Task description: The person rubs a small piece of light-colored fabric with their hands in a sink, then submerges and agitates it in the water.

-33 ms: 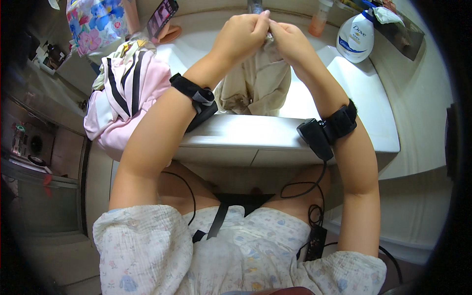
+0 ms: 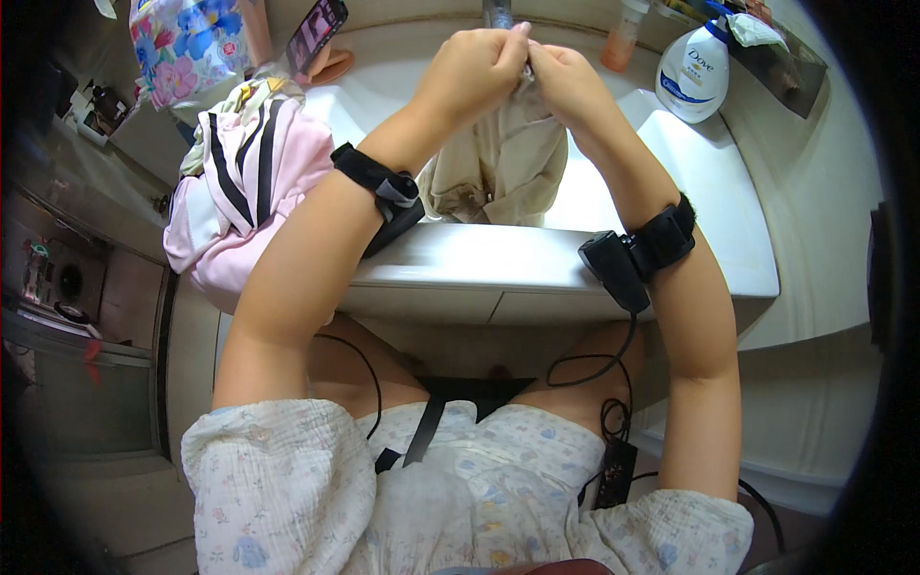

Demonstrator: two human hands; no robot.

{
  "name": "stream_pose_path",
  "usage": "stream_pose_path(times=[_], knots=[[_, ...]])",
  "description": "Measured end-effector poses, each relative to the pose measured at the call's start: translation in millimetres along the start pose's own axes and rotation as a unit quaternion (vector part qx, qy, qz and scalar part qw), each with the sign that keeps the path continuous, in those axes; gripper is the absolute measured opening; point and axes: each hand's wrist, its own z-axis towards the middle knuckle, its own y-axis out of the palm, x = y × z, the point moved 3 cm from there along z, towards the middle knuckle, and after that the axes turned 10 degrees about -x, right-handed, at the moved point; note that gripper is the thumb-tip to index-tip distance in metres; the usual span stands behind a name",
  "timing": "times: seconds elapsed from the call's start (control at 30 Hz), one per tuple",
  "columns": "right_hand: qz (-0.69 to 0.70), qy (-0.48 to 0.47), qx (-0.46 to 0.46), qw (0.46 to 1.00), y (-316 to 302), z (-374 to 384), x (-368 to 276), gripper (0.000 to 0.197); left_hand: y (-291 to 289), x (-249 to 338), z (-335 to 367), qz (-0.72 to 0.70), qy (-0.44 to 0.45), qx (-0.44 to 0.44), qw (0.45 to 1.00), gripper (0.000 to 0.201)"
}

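Observation:
A beige cloth garment (image 2: 522,163) hangs in wet-looking folds inside the white sink (image 2: 599,192), reaching down towards the near rim. Its upper end is bunched between my two hands, just below the metal faucet (image 2: 497,13). My left hand (image 2: 476,65) is closed, thumb on top, pinching the fabric from the left. From the right, my right hand (image 2: 567,84) grips the same bunched end, its fingers curled and mostly hidden. The two hands nearly touch at the thumbs. Exactly which part of the garment they hold cannot be made out.
A pink garment with black stripes (image 2: 244,163) is heaped on the left rim. Behind it stand a floral package (image 2: 192,43) and a phone (image 2: 318,36) on a stand. At the back right are an orange-tinted container (image 2: 621,43) and a white pump bottle (image 2: 692,75). A cable (image 2: 628,335) dangles from my right armband.

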Motion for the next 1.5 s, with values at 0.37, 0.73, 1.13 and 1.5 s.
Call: stream_pose_path(times=[0.37,0.73,1.13,1.5], knots=[[-0.047,0.022,-0.035,0.998,5.8,-2.5,-2.7,0.036,-8.1,1.6,0.6,0.082,0.011,0.078,0.993,0.04],[-0.066,-0.036,0.023,0.997,1.3,0.5,-3.9,0.039,-1.5,-7.6,2.7,0.013,0.004,0.023,1.0,0.045],[0.004,0.006,-0.007,1.0,3.8,1.8,5.8,0.039,-3.4,5.6,-0.3,0.07,0.062,0.054,0.994,0.045],[-0.038,0.008,0.025,0.999,3.6,-1.4,2.1,0.038,-2.0,0.4,0.4,0.065,-0.001,0.019,0.998,0.044]])
